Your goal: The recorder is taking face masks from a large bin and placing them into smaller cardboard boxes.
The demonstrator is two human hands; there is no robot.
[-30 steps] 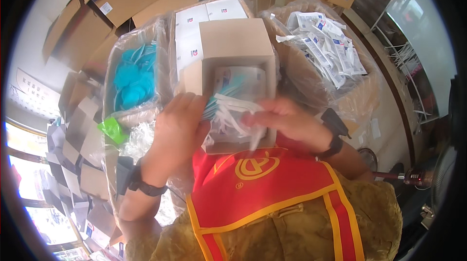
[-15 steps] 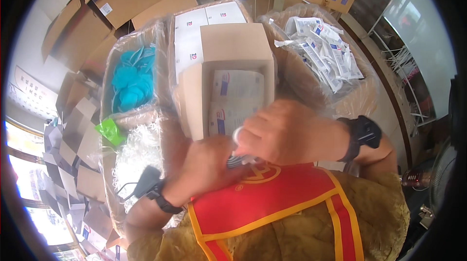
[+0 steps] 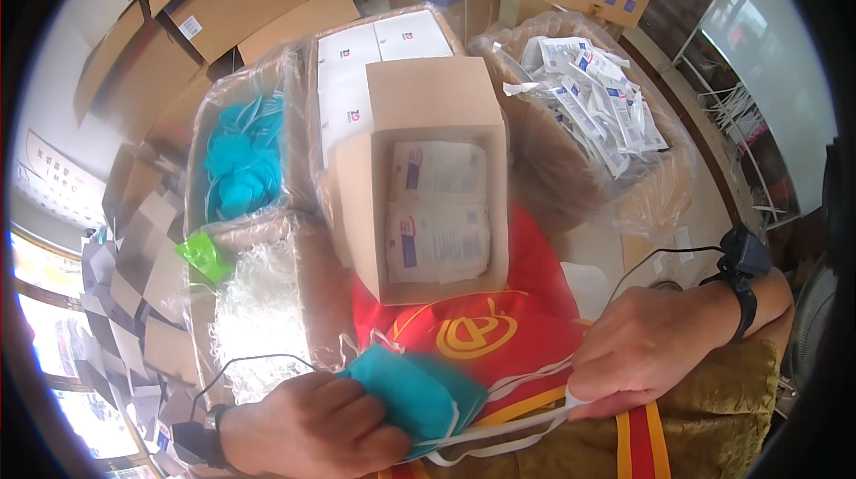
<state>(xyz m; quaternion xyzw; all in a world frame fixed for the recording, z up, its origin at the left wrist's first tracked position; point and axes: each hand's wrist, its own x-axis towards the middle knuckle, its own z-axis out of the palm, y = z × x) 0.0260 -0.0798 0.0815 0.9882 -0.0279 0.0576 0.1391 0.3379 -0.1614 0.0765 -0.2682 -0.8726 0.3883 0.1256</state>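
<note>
Low in front of me, my left hand (image 3: pixel 316 425) is closed on a teal face mask (image 3: pixel 406 390). White elastic straps (image 3: pixel 535 421) stretch across from the mask to my right hand (image 3: pixel 637 345), whose fingers are pinched around them. The mask and straps lie over my red apron (image 3: pixel 535 256) with yellow trim. Just beyond stands an open brown carton (image 3: pixel 434 91), holding flat white printed packets (image 3: pixel 437 243) in two stacks. My left fingers hide part of the mask.
Plastic-lined boxes hold teal masks (image 3: pixel 245 167), white stringy straps (image 3: pixel 267 292) and, at right, loose white packets (image 3: pixel 606 104). A green piece (image 3: pixel 205 256) lies beside the straps. White boxes (image 3: pixel 348 78) sit behind the carton. Large cartons (image 3: pixel 236 6) stand at the back.
My hands were close together before the carton; now they are lower and wide apart. The teal mask and its stretched straps have come into plain view.
</note>
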